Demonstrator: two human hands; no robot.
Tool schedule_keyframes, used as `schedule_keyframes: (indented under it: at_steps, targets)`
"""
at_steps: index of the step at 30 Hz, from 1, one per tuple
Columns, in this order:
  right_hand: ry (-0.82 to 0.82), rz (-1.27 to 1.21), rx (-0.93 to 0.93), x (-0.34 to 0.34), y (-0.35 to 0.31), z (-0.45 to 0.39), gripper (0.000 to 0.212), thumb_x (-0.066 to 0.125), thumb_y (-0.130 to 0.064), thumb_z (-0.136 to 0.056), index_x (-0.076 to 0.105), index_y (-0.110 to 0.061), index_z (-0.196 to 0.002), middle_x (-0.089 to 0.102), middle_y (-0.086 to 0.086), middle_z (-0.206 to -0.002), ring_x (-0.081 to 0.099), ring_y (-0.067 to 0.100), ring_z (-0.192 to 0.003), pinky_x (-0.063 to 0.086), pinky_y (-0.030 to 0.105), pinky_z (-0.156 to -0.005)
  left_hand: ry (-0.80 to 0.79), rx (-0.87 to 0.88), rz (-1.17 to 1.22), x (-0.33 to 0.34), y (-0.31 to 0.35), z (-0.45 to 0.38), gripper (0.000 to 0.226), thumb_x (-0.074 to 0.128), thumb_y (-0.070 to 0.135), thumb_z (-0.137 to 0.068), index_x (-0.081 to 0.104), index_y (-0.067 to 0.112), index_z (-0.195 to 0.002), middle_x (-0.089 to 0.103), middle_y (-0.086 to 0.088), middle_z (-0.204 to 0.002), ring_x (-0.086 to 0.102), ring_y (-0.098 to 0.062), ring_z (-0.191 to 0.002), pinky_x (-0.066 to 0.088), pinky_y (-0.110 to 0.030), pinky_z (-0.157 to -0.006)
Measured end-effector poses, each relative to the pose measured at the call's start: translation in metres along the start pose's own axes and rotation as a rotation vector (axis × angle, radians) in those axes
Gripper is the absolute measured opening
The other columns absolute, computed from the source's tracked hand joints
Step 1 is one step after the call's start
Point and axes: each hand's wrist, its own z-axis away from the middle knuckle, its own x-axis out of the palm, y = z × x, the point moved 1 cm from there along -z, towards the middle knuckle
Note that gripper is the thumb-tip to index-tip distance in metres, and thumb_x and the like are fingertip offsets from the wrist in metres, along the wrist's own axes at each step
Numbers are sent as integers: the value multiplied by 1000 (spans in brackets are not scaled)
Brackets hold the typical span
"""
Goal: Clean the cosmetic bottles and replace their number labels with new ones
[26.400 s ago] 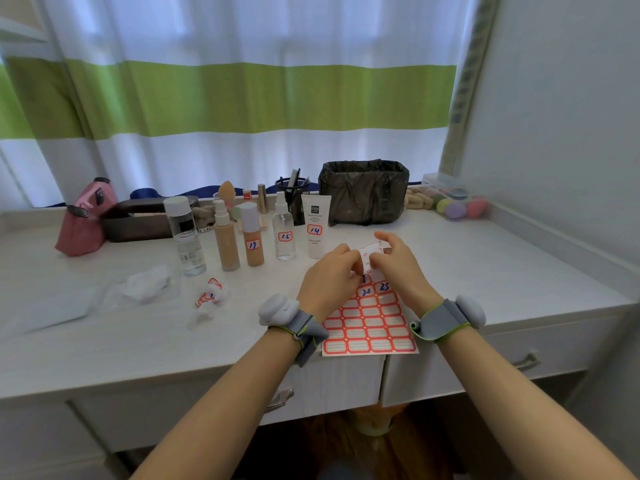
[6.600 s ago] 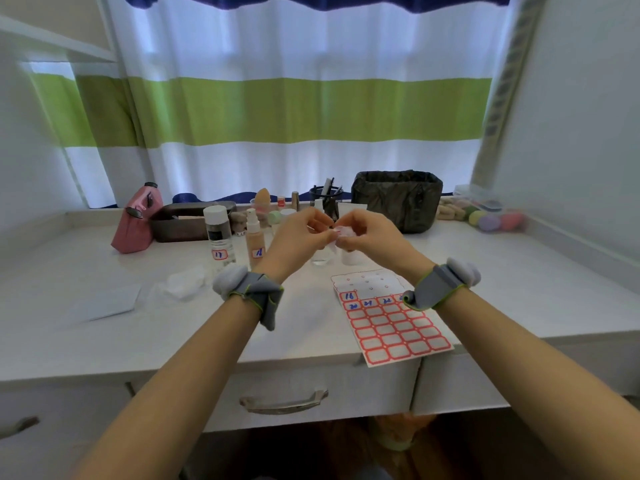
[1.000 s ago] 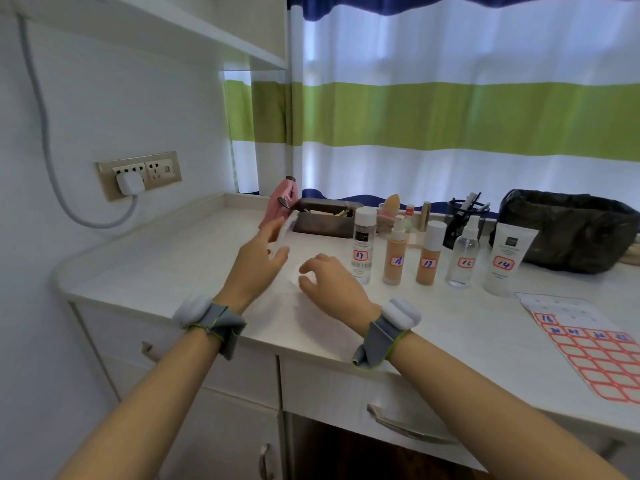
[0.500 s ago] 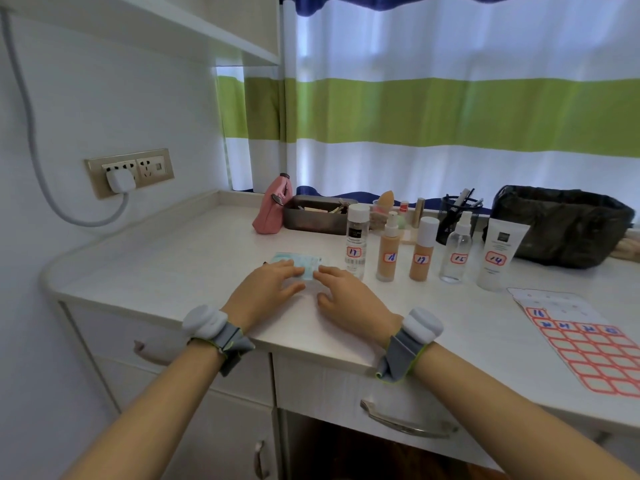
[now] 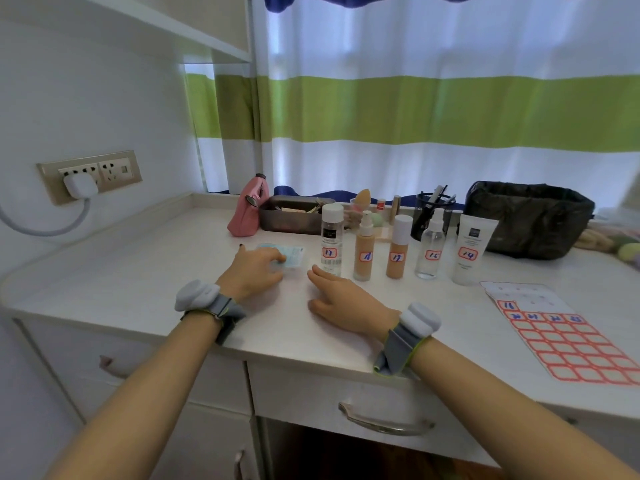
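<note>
Five labelled cosmetic containers stand in a row: a clear bottle [image 5: 331, 237] marked 17, a beige pump bottle [image 5: 364, 252], a beige white-capped bottle [image 5: 398, 249], a clear spray bottle [image 5: 431, 245] marked 15 and a white tube [image 5: 471, 251] marked 14. My left hand [image 5: 251, 271] lies on a pale blue wipe packet [image 5: 292, 256] left of the row, fingers curled over it. Flat on the counter in front of bottle 17 rests my right hand [image 5: 341, 299], fingers apart and holding nothing. The red-framed label sheet [image 5: 568, 344] lies at the right.
A pink pouch [image 5: 247, 209], a brown tray [image 5: 294, 216], a black pen cup [image 5: 433, 207] and a dark bag [image 5: 526, 216] stand behind the bottles. A wall socket with a white plug [image 5: 81, 183] is on the left wall. Drawers with a handle [image 5: 384, 419] sit below the counter edge.
My right hand has slid off the wipe packet, back and to the right. My left hand stays on the packet. The view has shifted slightly.
</note>
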Motion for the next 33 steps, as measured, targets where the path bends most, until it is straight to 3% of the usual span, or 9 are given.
schedule_keyframes:
  at_steps: [2, 5, 10, 15, 22, 26, 33]
  targets:
    - [18, 2, 6, -6, 6, 8, 57, 46, -28, -98, 26, -10, -148, 22, 6, -157, 25, 21, -142, 19, 27, -114, 57, -4, 37, 1, 8, -5, 42, 54, 31, -91, 50, 20, -132, 46, -2, -142, 41, -20, -129, 10, -48, -115]
    - [28, 21, 7, -11, 14, 16, 53, 46, -28, -98, 32, -11, -146, 29, 5, -155, 30, 20, -140, 21, 27, -113, 145, -29, 198, 7, 29, -11, 64, 61, 48, -85, 39, 24, -140, 46, -1, -142, 41, -20, -130, 16, -50, -114]
    - [45, 22, 11, -16, 21, 25, 46, 47, -26, -97, 43, -11, -139, 45, 7, -145, 44, 24, -129, 33, 32, -109, 109, -89, 420, 21, 56, -20, 90, 67, 55, -76, 18, 27, -147, 51, -3, -137, 45, -22, -129, 24, -52, -112]
    - [40, 8, 21, -18, 31, 30, 45, 48, -26, -97, 45, -11, -139, 48, 8, -142, 47, 24, -127, 35, 33, -108, 136, -132, 328, 29, 67, -27, 83, 64, 54, -79, 19, 30, -146, 61, 1, -123, 51, -22, -121, 21, -54, -110]
    - [55, 4, 66, -21, 45, 32, 37, 47, -25, -96, 55, -9, -128, 59, 10, -126, 54, 28, -114, 42, 34, -96, 152, -135, 243, 32, 69, -35, 48, 60, 49, -85, 44, 27, -124, 65, 1, -113, 56, -22, -110, 20, -53, -109]
    - [58, -3, 79, -22, 49, 34, 45, 48, -27, -96, 47, -11, -138, 53, 7, -137, 50, 24, -123, 37, 31, -104, 154, -142, 219, 30, 67, -41, 49, 59, 49, -85, 45, 25, -125, 65, 0, -114, 56, -24, -111, 22, -52, -108]
    - [78, -61, 84, -24, 58, 37, 45, 49, -29, -96, 47, -14, -139, 51, 4, -140, 49, 21, -124, 36, 30, -106, 195, -162, 244, 30, 63, -44, 57, 57, 51, -86, 42, 24, -133, 60, 1, -126, 51, -24, -120, 21, -53, -110]
